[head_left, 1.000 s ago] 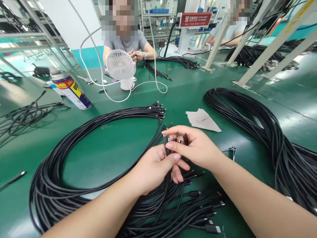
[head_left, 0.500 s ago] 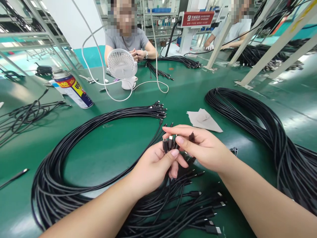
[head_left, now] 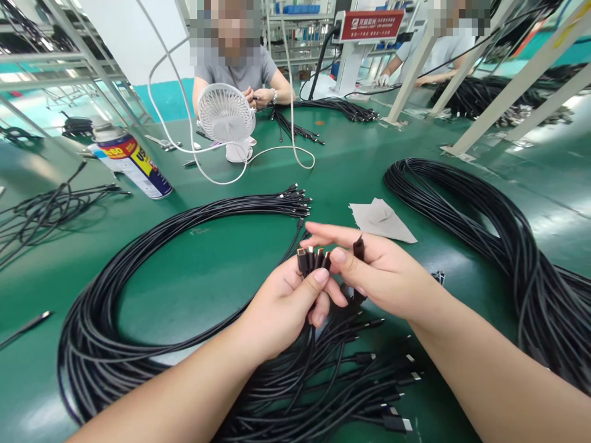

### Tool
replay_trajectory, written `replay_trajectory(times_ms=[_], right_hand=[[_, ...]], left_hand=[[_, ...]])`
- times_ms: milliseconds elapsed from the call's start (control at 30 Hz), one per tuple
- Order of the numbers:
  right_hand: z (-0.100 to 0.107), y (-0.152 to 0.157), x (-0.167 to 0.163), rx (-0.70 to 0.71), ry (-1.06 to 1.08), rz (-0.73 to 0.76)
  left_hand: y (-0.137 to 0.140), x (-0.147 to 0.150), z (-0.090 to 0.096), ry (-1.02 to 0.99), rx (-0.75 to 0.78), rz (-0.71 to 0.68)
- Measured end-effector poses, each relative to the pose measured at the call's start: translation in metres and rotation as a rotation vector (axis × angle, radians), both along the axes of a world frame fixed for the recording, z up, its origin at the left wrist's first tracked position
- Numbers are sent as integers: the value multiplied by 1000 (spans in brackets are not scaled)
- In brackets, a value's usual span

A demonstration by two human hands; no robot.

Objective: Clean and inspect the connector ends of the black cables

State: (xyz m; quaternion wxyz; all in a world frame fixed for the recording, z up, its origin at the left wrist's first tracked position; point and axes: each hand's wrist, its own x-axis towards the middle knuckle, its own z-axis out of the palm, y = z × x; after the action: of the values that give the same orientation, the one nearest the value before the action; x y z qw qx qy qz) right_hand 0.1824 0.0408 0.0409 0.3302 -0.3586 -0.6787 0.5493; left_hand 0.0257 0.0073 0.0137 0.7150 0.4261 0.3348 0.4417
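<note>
1. Two bare hands are at work, and two other people sit past them: a person in grey [head_left: 252, 66] and a person in a light top [head_left: 431, 58].
2. On the green tabletop [head_left: 184, 264] there are two big bunches of black cable: the left bunch [head_left: 87, 320] and the right bunch [head_left: 526, 277]. There is also one small tangle [head_left: 60, 203] and one loose cable end [head_left: 34, 323].
3. There is one white fan [head_left: 226, 114], one spray can [head_left: 138, 163] and one pale sheet [head_left: 383, 224].
4. The can says "60" and "US" in big print. One red sign [head_left: 369, 26] at the back has small white writing.
5. The left grip [head_left: 286, 301] is closed around at least four black plugs [head_left: 302, 263]. They stand side by side between thumb and fingers, with their shiny ends poking up past the thumb.
6. The plugs are just beside the right thumb tip. The right grip [head_left: 383, 271] has its pointing finger stretched out above them.
7. A small dark piece [head_left: 359, 249] is by the right fingers, but one cannot tell whether that grip is holding it.
8. More plug ends [head_left: 397, 423] lie on the tabletop below the hands.
</note>
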Motion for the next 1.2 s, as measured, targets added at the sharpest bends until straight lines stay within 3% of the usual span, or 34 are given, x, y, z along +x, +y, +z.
replay_trajectory(times_ms=[167, 367, 567, 767, 1033, 1200], right_hand=[[-5, 5, 6, 143, 19, -193], [-11, 3, 9, 211, -58, -150], [3, 2, 9, 300, -109, -180], [15, -8, 7, 591, -312, -340], [11, -20, 6, 1096, -581, -289], [9, -20, 6, 1164, -660, -300]], left_hand=[[0, -1, 6, -210, -141, -11], [1, -5, 11, -317, -193, -74], [0, -9, 11, -333, -185, -143], [2, -8, 11, -321, -185, -111], [3, -8, 10, -309, -191, -75], [3, -7, 11, -258, -195, -51]])
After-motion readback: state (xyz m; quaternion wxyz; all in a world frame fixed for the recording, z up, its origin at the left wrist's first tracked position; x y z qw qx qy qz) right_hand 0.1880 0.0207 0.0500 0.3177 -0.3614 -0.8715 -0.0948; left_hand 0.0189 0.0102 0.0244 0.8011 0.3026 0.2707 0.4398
